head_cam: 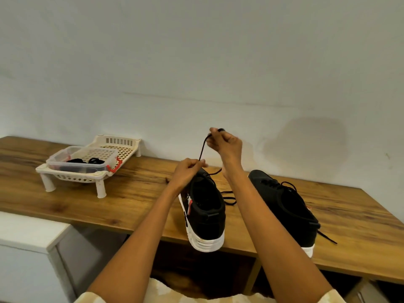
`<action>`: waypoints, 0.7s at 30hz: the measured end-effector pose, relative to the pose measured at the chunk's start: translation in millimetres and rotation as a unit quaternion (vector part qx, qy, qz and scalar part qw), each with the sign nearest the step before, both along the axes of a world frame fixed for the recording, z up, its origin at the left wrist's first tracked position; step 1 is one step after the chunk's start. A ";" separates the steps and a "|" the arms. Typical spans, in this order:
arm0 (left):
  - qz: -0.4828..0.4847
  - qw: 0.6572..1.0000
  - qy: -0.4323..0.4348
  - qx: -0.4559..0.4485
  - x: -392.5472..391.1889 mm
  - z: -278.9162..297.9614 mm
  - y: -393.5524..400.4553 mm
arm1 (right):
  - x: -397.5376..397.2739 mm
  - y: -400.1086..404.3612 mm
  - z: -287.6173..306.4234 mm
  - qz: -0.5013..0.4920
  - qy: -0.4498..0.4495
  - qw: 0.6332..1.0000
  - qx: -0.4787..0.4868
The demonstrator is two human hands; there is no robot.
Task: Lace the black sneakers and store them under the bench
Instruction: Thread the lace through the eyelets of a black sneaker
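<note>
Wood bench (135, 193): 2 black sneakers (206, 217) (288, 206); cream rack (72, 171) at left.

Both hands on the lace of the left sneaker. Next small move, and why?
Probably keep drawing the lace up with the right hand until it is snug: the left hand pinches it at the near sneaker, and slack loops lie on the bench.

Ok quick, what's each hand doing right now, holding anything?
Left hand: pinching the black lace just above the left sneaker.
Right hand: raised, gripping the same lace's upper end, pulling it taut.
</note>
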State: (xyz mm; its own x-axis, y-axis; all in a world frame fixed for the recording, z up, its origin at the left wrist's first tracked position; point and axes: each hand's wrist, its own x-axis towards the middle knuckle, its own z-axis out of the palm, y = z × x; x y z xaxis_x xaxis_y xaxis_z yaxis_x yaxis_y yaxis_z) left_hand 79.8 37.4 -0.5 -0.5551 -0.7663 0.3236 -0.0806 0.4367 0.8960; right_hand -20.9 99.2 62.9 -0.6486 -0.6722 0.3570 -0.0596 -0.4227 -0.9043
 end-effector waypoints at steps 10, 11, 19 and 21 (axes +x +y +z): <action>0.069 0.995 0.074 -0.023 -3.1 24.1 0.2 | -12.5 14.1 -46.2 0.170 0.237 0.919 0.266; 0.058 0.995 0.081 -0.007 -6.0 25.7 3.2 | -10.7 12.2 -47.2 0.165 0.237 0.922 0.257; 0.074 0.990 0.117 0.024 9.6 12.6 -4.5 | 1.4 0.3 -40.0 0.024 0.150 0.977 0.151; 0.065 0.997 0.026 -0.012 17.2 -0.9 -10.4 | -0.4 -0.4 -35.1 0.010 0.062 0.993 0.096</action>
